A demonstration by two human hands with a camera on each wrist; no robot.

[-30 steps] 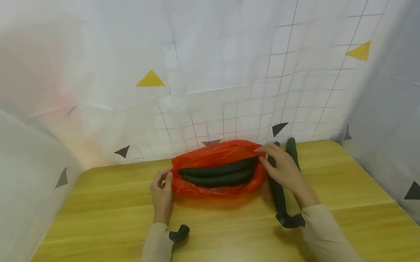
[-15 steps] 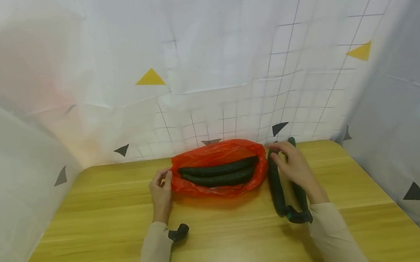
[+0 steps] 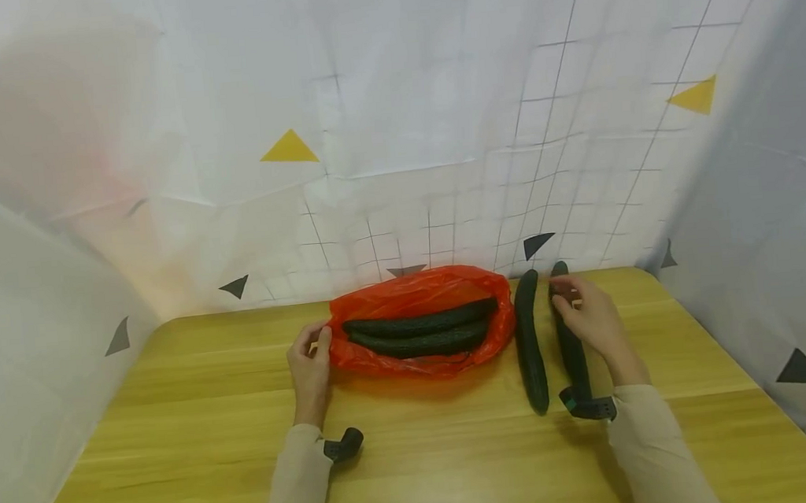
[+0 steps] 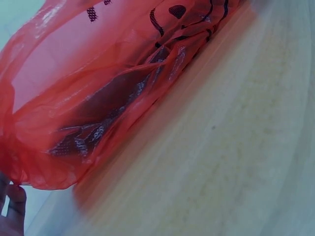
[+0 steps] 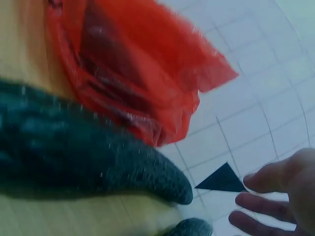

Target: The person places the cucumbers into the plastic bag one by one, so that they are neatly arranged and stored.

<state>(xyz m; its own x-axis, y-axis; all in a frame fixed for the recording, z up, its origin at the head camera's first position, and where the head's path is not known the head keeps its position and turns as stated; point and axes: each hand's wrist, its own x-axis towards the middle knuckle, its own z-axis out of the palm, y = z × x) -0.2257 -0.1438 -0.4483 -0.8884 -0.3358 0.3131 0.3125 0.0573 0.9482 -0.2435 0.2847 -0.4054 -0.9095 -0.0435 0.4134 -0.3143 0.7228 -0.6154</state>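
Note:
A red plastic bag [image 3: 416,284] lies on its side with its mouth spread open. Two dark green cucumbers [image 3: 419,325] lie lengthwise inside it. At the bag's left end my left hand [image 3: 310,369] pinches the edge of the plastic; the left wrist view shows its fingertips [image 4: 17,194] on the film. To the right of the bag a loose cucumber [image 3: 529,344] points away from me. Beside it lies another cucumber [image 3: 571,349], partly covered by my right hand [image 3: 593,319]. The right hand's fingers [image 5: 261,204] are loosely bent over its far end, with nothing between them.
The wooden table [image 3: 434,470] ends at a white sheet wall [image 3: 398,189] with grid lines, close behind the bag. More sheeting [image 3: 760,271] closes off the right side. Each wrist carries a small black camera [image 3: 589,405].
My right hand has let go of the bag's right edge and moved right, past the first loose cucumber to the second. The left hand has stayed in place.

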